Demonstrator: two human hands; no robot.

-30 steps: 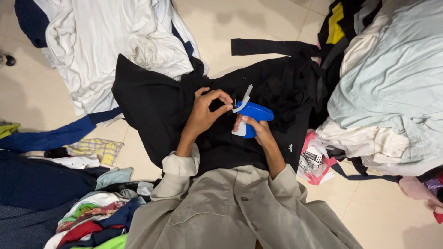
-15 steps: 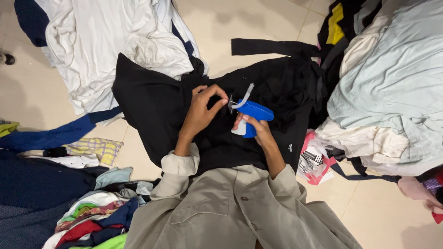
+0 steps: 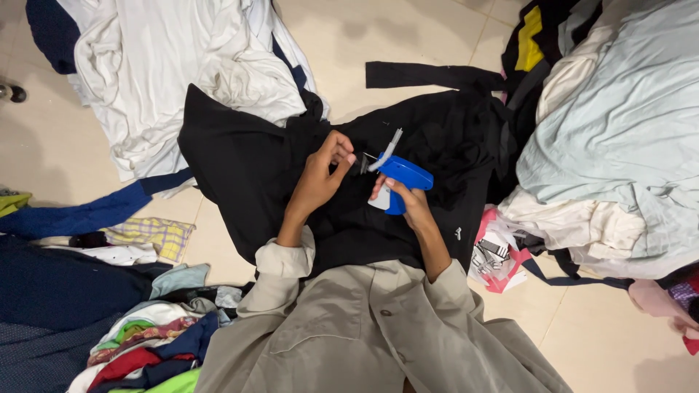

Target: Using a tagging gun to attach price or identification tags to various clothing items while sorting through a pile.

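A black garment [image 3: 247, 164] lies spread on the tiled floor in front of me. My right hand [image 3: 404, 202] grips a blue tagging gun [image 3: 403, 177] with a white trigger, its needle pointing left over the cloth. My left hand [image 3: 320, 178] rests on the garment with its fingertips pinched together right at the needle's tip; whether they hold a fold of cloth or a small tag I cannot tell. A pale strip of fasteners sticks up from the gun's top.
A white clothes heap [image 3: 175, 65] lies at the upper left. A pale blue and white pile [image 3: 619, 131] fills the right. Mixed coloured clothes [image 3: 145, 342] sit at the lower left. A pink packet of tags [image 3: 499, 255] lies beside my right forearm. Bare tiles [image 3: 604, 342] show at the lower right.
My left fingers have gone from an open ring shape to a tight pinch at the gun's needle. The gun's nose has tipped up slightly. The garment has stayed put.
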